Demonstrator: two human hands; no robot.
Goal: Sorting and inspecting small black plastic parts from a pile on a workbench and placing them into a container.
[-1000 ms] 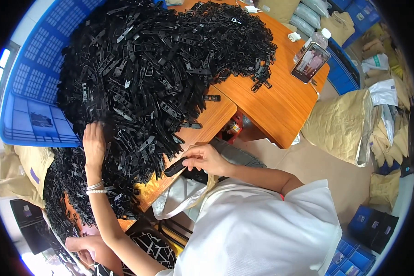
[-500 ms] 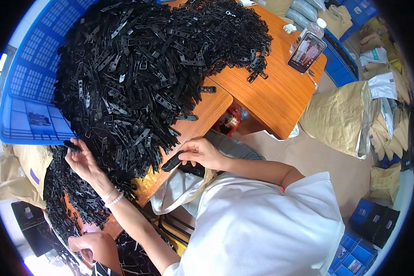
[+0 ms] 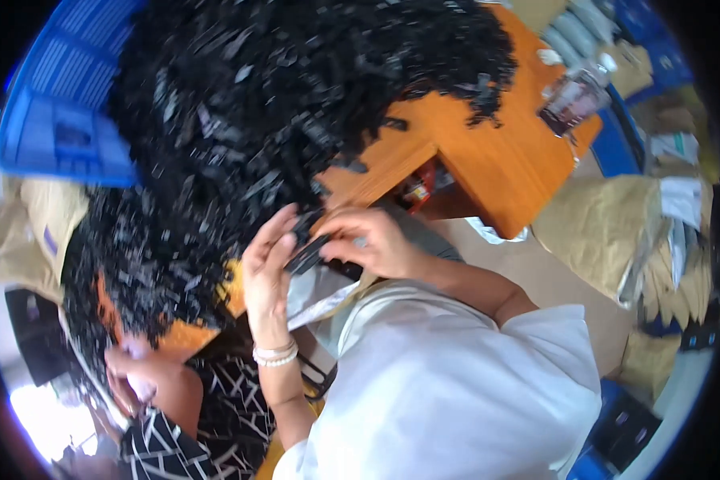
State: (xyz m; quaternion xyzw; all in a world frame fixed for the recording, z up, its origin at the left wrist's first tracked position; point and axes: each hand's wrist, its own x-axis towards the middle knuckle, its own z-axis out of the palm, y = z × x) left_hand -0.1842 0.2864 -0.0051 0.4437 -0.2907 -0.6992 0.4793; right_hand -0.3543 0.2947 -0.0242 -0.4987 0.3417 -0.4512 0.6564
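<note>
My two hands meet in front of my body, at the near edge of a big heap of black plastic clips (image 3: 240, 104). Between the thumb and fingers of my right hand (image 3: 372, 240) is a small bundle of long, narrow black clips (image 3: 307, 255), lying side by side. My left hand (image 3: 266, 268), with pale bead bracelets at its wrist, is beside the bundle, its thumb and fingers around a dark clip (image 3: 302, 227). Motion blur and the fingers hide where these pieces touch.
A blue plastic crate (image 3: 64, 148) leans at the left behind the heap. On the orange wooden table (image 3: 488, 172) stand a phone (image 3: 572, 108) and a clear bottle (image 3: 598, 70). Brown sacks (image 3: 592, 232) stand at right. Another person's hand (image 3: 148, 372) is at lower left.
My left hand has come from beside the crate, rightward to my right hand, bringing a dark clip. My right hand keeps its bundle. The whole view has shifted and blurred.
</note>
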